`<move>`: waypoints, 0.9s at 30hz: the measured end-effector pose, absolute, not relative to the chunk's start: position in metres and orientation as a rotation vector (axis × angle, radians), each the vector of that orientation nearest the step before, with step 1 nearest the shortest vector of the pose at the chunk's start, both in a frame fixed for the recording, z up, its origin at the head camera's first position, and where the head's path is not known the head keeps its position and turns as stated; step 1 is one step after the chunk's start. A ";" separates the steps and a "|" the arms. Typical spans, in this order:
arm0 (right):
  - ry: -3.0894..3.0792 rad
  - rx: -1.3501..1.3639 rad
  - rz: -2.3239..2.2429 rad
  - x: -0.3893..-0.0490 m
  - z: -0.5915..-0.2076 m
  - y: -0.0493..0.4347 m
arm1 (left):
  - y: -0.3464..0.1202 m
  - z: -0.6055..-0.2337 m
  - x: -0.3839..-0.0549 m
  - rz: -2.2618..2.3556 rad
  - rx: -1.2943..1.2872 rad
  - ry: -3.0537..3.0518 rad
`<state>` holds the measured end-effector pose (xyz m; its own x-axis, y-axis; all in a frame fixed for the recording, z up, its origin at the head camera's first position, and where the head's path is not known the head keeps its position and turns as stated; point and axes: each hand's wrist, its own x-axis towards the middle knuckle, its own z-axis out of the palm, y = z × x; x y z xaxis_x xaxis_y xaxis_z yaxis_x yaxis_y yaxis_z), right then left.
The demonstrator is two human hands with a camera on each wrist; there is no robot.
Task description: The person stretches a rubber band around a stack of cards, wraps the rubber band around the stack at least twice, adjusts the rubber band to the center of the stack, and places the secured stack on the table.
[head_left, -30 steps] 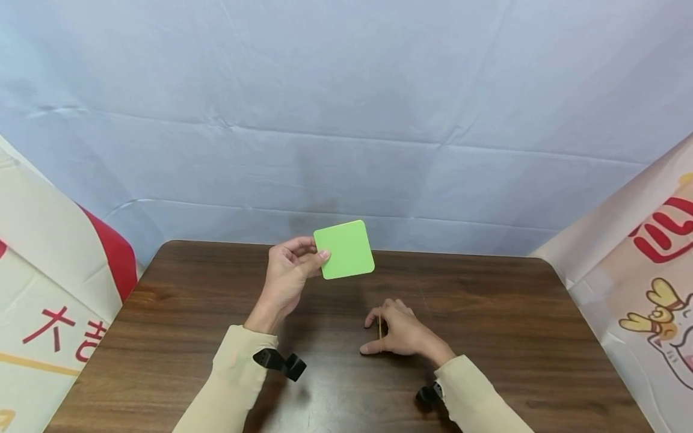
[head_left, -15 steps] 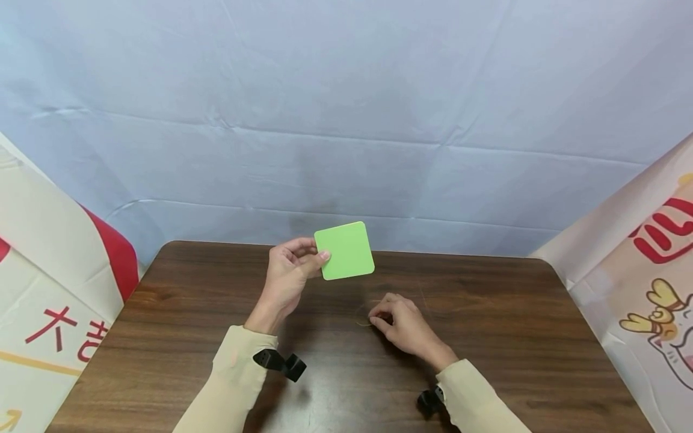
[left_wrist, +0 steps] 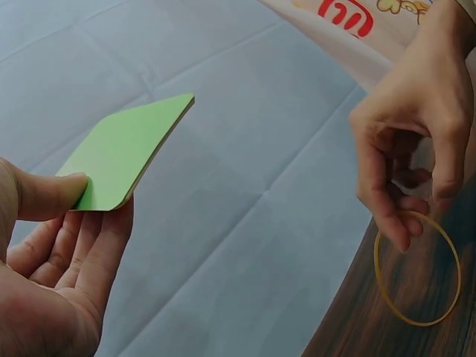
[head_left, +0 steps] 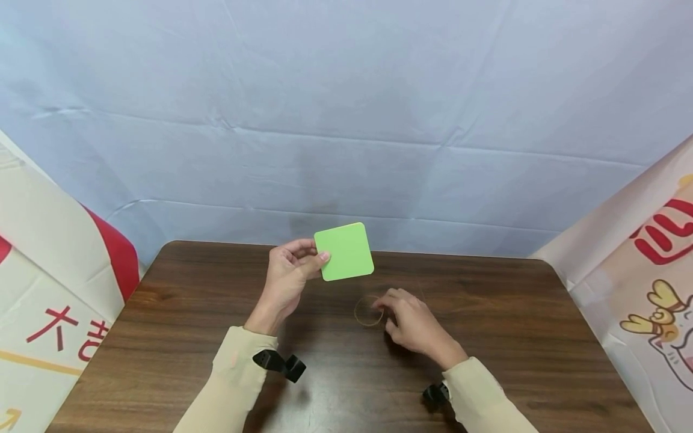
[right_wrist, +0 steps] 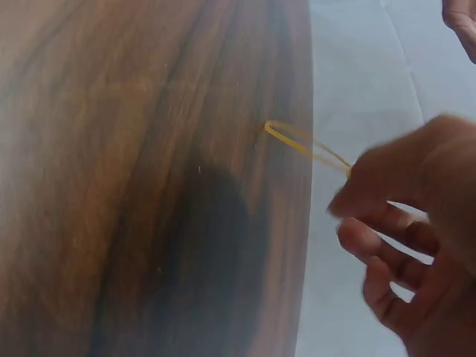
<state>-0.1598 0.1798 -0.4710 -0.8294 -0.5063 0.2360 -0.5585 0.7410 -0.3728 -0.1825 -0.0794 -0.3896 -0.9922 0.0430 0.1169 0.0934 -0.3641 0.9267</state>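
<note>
The left forearm (head_left: 230,376) and right forearm (head_left: 483,391) reach in over the desk (head_left: 498,313) from its near side. The left hand (head_left: 287,276) is raised by the far edge of the desk, thumb on top and fingers beneath in a pinch. The right hand (head_left: 411,320) hangs above the desk near its middle, knuckles up, fingers curled, thumb apart from the index fingertip.

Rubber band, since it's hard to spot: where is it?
The rubber band is at lower right in the left wrist view, at the fingertips of the right hand.
</note>
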 end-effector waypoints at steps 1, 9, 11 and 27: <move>-2.793 0.883 0.615 -0.161 -0.471 0.180 | -0.080 -0.390 -0.183 -2.563 -0.188 -1.755; -2.623 0.810 0.652 -0.162 -0.468 0.179 | -0.080 -0.390 -0.183 -2.572 -0.187 -1.761; -2.613 0.786 0.723 -0.162 -0.467 0.179 | -0.080 -0.391 -0.183 -2.567 -0.186 -1.769; -2.552 0.731 1.185 -0.160 -0.454 0.177 | -0.080 -0.391 -0.184 -2.584 -0.177 -1.769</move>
<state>-0.1598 0.1765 -0.4536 -0.8480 -0.3405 0.4062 -0.5300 0.5475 -0.6476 -0.1836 -0.0801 -0.3906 -0.9936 0.0595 0.0958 0.0678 -0.3640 0.9289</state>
